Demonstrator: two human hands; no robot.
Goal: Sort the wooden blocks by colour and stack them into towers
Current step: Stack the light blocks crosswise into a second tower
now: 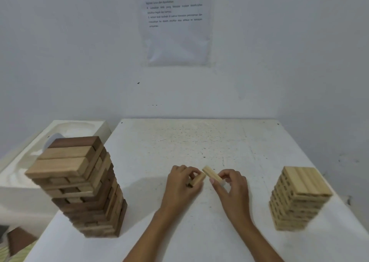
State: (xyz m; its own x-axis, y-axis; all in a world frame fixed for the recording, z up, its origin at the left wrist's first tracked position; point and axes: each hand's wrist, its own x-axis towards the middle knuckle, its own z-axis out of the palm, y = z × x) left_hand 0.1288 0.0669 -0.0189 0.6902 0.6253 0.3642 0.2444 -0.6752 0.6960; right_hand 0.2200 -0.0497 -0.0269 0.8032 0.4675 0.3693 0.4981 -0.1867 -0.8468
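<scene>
White table (199, 138) as reference. Near its left edge: tall tower of mixed tan and dark brown blocks (79, 186), layers unevenly aligned. Near its right edge: shorter tower of pale blocks (299, 198). Above table centre, toward the near side: left hand (183, 184), fingers curled, pinching a tan block (197, 179); right hand (231, 190), thumb and fingertips pinching one end of a pale block (211, 174). The block ends are close; contact cannot be told. Printed sheet (175, 22) on the wall behind the table.
</scene>
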